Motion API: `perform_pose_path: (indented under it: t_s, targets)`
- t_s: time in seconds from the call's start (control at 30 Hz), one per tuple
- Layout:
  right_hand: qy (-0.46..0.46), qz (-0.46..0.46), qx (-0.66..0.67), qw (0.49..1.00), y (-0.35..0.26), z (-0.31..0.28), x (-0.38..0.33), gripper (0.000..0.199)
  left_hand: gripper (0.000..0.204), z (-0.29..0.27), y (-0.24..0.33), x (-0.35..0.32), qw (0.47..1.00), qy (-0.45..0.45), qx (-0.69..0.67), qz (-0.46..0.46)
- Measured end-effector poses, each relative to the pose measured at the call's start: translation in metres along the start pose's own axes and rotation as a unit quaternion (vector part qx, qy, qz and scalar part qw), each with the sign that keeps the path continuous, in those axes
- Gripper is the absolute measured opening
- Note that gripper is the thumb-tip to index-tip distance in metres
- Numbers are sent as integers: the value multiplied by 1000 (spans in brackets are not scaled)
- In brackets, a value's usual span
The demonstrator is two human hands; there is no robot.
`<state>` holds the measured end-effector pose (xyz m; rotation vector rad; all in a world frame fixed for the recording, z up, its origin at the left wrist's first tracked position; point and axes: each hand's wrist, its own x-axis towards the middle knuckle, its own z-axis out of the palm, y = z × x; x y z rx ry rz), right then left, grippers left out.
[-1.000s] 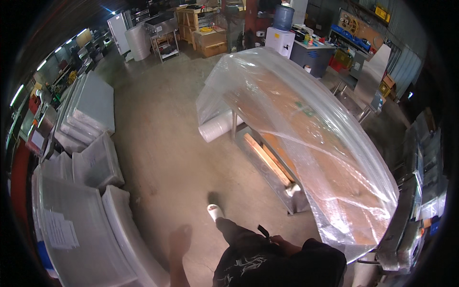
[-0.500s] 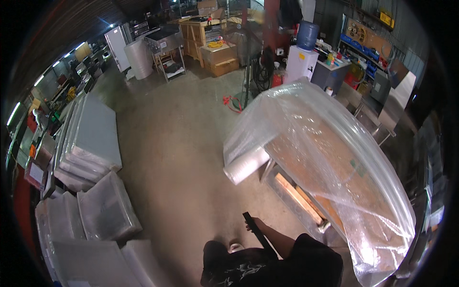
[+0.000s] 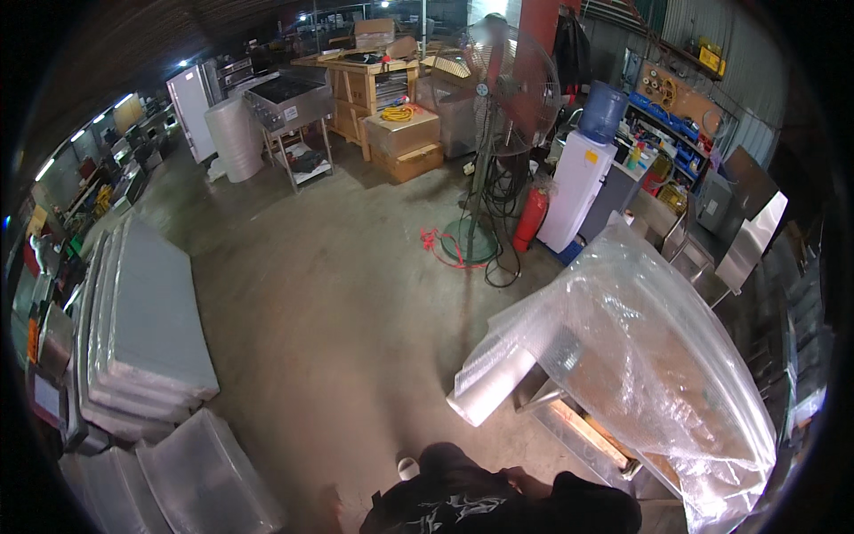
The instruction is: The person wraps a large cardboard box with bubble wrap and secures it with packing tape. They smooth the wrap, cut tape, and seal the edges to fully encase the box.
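My right hand (image 3: 527,482) is close against my dark shirt at the bottom. Its fingers are mostly hidden, and any dark thing in it blends into the clothing. At the lower edge, a smeared skin-toned patch, perhaps my left hand (image 3: 331,509), is too blurred to read. To the right stands a metal table draped with clear bubble wrap (image 3: 623,311). The wrap's roll (image 3: 491,384) sticks out at the table's near left corner, apart from my hands. Under the sheet, wooden pieces (image 3: 589,432) lie on the lower shelf.
Wrapped panels (image 3: 156,311) and wrapped boxes (image 3: 209,472) stand along the left. Ahead are a pedestal fan (image 3: 485,160) with loose cables, a fire extinguisher (image 3: 531,218) and a water dispenser (image 3: 574,191). Cartons (image 3: 403,138) and a steel stand (image 3: 289,111) are farther back.
The view has shifted forward, and the fan and extinguisher show more fully. My right hand, earlier around a long black bar, has drawn in toward my body; the bar no longer shows clearly.
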<state>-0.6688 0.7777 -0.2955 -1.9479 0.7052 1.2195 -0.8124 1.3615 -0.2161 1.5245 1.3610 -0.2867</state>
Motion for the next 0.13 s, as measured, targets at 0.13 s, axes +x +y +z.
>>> perform_pose_path:
  t_s: [0.13]
  targets:
    - [19,-352,-286,891,-71,36,55,55,35,-51,176,110,997,-46,27,59]
